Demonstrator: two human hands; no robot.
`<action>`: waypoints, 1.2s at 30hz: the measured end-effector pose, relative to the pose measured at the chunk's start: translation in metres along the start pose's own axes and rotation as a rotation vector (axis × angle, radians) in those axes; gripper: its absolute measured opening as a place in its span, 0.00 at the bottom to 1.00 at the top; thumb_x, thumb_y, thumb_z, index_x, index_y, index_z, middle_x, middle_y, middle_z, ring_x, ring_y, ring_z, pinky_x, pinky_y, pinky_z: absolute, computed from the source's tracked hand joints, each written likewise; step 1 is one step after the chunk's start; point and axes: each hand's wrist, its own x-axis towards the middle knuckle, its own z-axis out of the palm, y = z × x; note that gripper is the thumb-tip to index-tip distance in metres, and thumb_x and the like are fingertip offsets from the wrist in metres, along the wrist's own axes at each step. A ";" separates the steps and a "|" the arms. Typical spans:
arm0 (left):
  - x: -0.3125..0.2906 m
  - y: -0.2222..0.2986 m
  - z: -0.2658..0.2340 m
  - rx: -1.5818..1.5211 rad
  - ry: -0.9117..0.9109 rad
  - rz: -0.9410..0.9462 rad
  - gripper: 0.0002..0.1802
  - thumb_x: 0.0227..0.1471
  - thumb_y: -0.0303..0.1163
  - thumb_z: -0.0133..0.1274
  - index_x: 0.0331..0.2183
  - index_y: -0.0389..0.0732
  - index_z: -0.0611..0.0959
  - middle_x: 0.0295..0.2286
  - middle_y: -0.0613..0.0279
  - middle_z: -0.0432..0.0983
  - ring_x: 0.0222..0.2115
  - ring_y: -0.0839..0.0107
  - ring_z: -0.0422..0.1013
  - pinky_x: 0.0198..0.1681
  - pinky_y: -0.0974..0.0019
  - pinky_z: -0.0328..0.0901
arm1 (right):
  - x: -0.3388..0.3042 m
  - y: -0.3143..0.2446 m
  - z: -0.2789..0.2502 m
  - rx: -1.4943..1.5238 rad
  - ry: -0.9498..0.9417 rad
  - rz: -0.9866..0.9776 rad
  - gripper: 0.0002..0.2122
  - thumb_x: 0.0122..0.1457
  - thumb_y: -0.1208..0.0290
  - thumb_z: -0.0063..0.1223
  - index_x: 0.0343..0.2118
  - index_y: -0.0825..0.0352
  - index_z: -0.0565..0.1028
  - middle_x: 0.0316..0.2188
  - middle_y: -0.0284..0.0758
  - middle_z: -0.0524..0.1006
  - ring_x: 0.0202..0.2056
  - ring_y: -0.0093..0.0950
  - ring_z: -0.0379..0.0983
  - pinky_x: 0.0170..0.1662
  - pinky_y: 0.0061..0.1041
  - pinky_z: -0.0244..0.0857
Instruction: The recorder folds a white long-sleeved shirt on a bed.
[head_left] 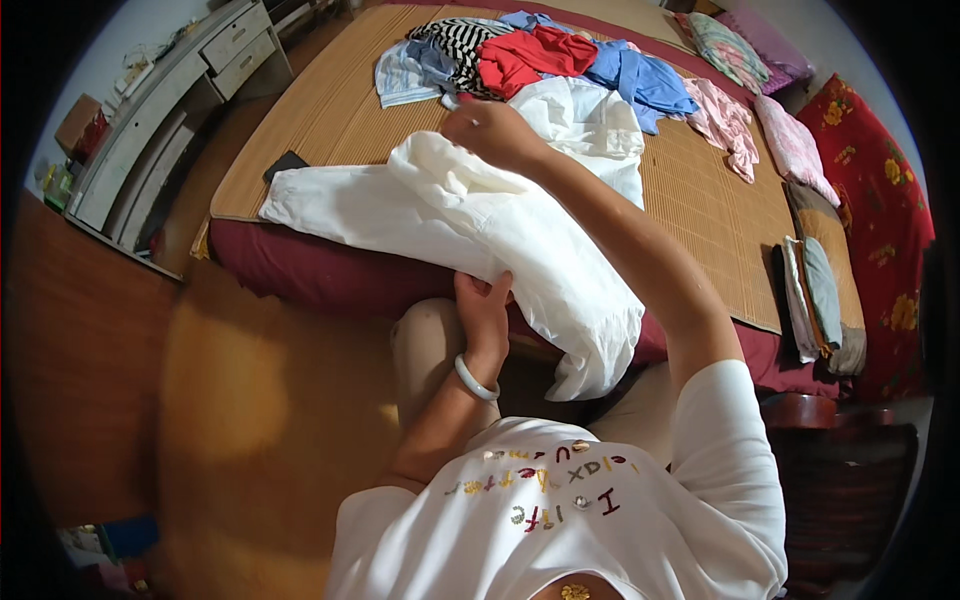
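A white garment [540, 245] with long sleeves or legs lies across the front of the bed. One long part stretches left along the mat, and another hangs over the front edge toward my lap. My left hand [484, 312], with a pale bangle at its wrist, pinches the garment's near edge, thumb on top. Reaching across the cloth, my right hand [490, 130] is above its far side with the fingers curled in. Those fingertips are partly hidden, so whether they hold any cloth is unclear.
Behind the garment is a clothes heap with a red piece [535, 58], a striped piece [465, 45] and a blue piece [640, 75]. Folded clothes [812, 295] stand at the right edge. A dark phone-like object [287, 166] lies left. Pillows [730, 50] and a desk [165, 105] are farther off.
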 end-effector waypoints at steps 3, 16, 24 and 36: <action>-0.003 -0.003 0.002 0.026 0.019 0.064 0.23 0.58 0.20 0.55 0.52 0.36 0.66 0.44 0.58 0.74 0.39 0.73 0.73 0.39 0.69 0.71 | -0.060 0.003 -0.006 0.020 -0.071 0.094 0.09 0.61 0.69 0.59 0.38 0.70 0.82 0.32 0.37 0.84 0.33 0.26 0.81 0.38 0.26 0.74; -0.003 -0.013 -0.010 -0.065 0.090 0.050 0.09 0.62 0.27 0.51 0.43 0.41 0.71 0.32 0.65 0.74 0.27 0.75 0.71 0.35 0.68 0.70 | -0.153 -0.016 0.043 -0.177 -0.020 0.286 0.13 0.56 0.61 0.63 0.36 0.66 0.80 0.32 0.40 0.80 0.35 0.40 0.79 0.39 0.37 0.72; -0.004 -0.015 -0.012 -0.085 0.069 0.085 0.12 0.58 0.21 0.52 0.43 0.39 0.71 0.32 0.65 0.72 0.29 0.75 0.71 0.37 0.67 0.70 | -0.147 0.005 0.049 -0.055 -0.052 0.348 0.09 0.57 0.68 0.59 0.36 0.69 0.81 0.33 0.43 0.83 0.35 0.39 0.80 0.40 0.35 0.72; -0.007 -0.015 -0.005 -0.021 -0.002 0.258 0.17 0.59 0.19 0.55 0.48 0.38 0.71 0.37 0.66 0.71 0.35 0.78 0.69 0.39 0.70 0.69 | -0.177 -0.028 0.020 0.270 0.006 0.282 0.04 0.61 0.76 0.60 0.37 0.69 0.80 0.31 0.30 0.80 0.31 0.19 0.73 0.36 0.22 0.67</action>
